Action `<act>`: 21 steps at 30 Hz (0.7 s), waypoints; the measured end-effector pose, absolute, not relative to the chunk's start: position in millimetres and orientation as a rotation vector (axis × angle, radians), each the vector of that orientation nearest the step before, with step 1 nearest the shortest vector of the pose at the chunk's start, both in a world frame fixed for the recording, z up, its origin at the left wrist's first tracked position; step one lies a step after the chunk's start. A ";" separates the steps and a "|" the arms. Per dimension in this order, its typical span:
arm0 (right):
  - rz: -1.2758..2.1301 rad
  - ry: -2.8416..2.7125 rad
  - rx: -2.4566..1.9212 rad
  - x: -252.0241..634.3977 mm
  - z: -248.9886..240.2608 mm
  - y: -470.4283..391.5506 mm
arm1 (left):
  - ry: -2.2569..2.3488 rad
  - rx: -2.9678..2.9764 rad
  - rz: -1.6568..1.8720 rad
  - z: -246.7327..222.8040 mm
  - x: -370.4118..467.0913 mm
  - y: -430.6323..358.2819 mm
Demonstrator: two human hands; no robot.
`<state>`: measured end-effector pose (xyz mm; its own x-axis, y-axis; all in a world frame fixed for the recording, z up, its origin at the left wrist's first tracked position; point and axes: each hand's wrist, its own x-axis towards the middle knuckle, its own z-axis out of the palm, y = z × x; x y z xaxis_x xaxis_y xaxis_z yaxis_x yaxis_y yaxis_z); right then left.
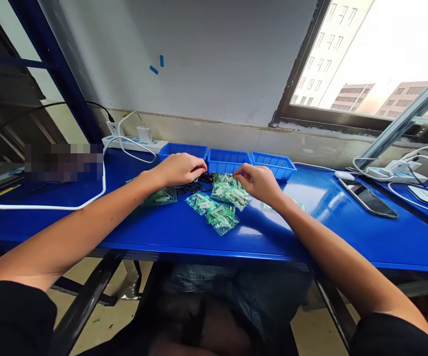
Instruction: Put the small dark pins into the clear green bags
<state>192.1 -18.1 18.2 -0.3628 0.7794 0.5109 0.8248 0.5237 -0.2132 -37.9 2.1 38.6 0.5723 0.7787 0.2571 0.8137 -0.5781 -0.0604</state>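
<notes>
Your packets (pixel 222 217) sit at ctr frame, on the blue table (pixel 273 240), w/ a loose heap of black pcs (pixel 190 188) just behind & left of them. Your L hand (pixel 182 169) is over the heap, thumb & fingertips close together; can't tell if a pc is pinched there. Your R hand (pixel 259 183) is at the upper right edge of the packet pile, fingertips bunched; can't tell if they're clamped on anything.

Handling, my guess: packets light, floppy & slick, prob. stiff pcs inside; best take a corner or edge, thumb vs. index. Black pcs look small, light & rigid; pinch one at a time, mid-length.

Count: 2 packets at the front of ctr; more overlap behind, no. unclear. Some under your L forearm, also unclear; at least 1 lies partly hidden by your R wrist. Black pcs: several, too jumbled to count. Blue bins (pixel 230 159): 3, behind your hands. Phone (pixel 367 197): 1, right of frame. Blue tape strips (pixel 161 61): 2, upper wall.
</notes>
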 end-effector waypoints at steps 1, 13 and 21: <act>-0.126 -2.156 -1.320 196.3 20.3 -15.8 | -1.349 -2.638 -0.273 38.1 -39.3 3.3; -0.299 -1.667 -1.530 259.2 32.4 11.7 | -1.244 -2.703 -0.129 27.2 -34.3 4.0; -0.248 -1.643 -1.574 264.7 33.5 13.9 | -1.279 -2.710 -0.123 24.1 -30.3 1.6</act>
<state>264.7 13.9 33.5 0.1260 0.7368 0.6643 0.9000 0.1968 -0.3889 -30.3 1.6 24.1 0.6345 0.7612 0.1345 0.7728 -0.6277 -0.0936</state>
